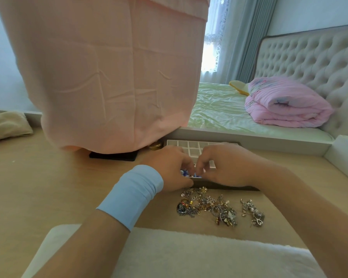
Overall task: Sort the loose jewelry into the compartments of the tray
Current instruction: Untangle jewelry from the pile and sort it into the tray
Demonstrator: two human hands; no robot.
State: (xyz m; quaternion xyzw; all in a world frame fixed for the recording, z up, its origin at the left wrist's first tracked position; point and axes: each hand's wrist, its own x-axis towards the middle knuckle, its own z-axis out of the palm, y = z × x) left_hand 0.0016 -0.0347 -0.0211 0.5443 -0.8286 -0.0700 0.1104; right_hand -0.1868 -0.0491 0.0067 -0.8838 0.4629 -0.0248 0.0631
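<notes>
A white tray (191, 145) with many small square compartments lies on the wooden desk, its near half hidden under my hands. My left hand (169, 167), with a light blue wristband, and my right hand (223, 167) meet over the tray's front edge. Their fingertips are curled together around a small blue and white jewelry piece (186, 173) at the front compartments. A tangled pile of loose jewelry (207, 207) lies on the desk just in front of the tray. A smaller silver cluster (252, 211) sits to its right.
A tall object draped in pink cloth (113, 77) stands on a black base (114, 155) left of the tray, with a gold lid (155, 146) beside it. A white fluffy cushion (169, 253) lies nearest me. A bed with a pink quilt (285, 105) is behind the desk.
</notes>
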